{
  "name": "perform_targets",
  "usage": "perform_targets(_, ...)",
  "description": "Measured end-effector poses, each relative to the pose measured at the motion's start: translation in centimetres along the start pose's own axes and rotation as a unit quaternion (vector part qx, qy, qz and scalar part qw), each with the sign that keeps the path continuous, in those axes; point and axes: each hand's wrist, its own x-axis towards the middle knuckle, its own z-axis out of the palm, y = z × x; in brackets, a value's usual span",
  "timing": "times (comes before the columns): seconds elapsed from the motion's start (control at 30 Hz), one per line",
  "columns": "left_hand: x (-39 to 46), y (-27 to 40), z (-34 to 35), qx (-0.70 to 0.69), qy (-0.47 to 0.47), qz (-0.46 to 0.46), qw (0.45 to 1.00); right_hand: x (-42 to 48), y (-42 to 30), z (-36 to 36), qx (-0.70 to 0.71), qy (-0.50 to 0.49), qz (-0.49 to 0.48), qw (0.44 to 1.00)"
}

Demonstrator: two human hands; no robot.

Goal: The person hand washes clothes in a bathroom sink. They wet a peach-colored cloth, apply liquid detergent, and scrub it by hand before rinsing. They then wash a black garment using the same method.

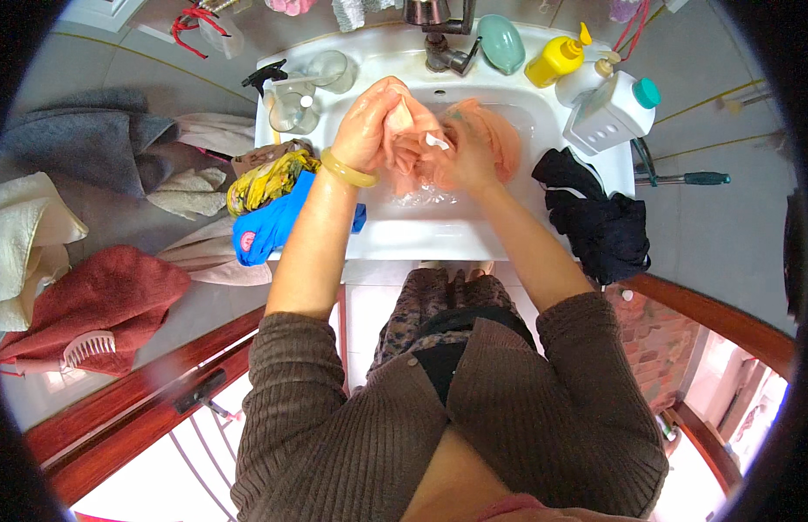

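Note:
A wet peach-coloured cloth garment [492,134] lies partly in the water of the white washbasin [436,241]. My left hand [368,124], with a pale yellow bangle [347,171] at the wrist, grips a bunched part of it above the water. My right hand [470,156] holds the fabric a little lower, beside a small white tag [436,141]. The part of the garment to the right spreads against the basin's inner wall. Bubbles or ripples show below the hands. The fingers of my right hand are partly hidden by the cloth.
A dark faucet [446,55] rises behind the basin. Blue [273,222] and yellow patterned cloths [273,179] lie on the left rim, near glass cups [293,111]. On the right are a yellow pump bottle [556,60], a white jug [609,114] and black clothing [596,218].

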Motion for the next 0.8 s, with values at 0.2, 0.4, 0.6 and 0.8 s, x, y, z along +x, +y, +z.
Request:
perform_targets(0.2,-1.4,-2.7,-4.8,0.707,0.041,0.038,0.705,1.3,4.0,-6.2,0.171,-0.06,0.067,0.981)
perform_targets(0.4,-2.5,-4.8,-5.9,0.703,0.138,0.018,0.697,5.4,-6.0,-14.6,0.003,-0.135,0.076,0.988)
perform_targets(0.6,0.7,2.8,0.9,0.266,0.1,0.078,0.956,8.6,-17.1,-17.1,0.028,-0.164,-0.159,0.973)
perform_targets(0.8,3.3,6.7,2.7,0.221,0.004,0.105,0.97,9.5,-19.3,-14.4,-0.053,-0.242,-0.187,0.951)
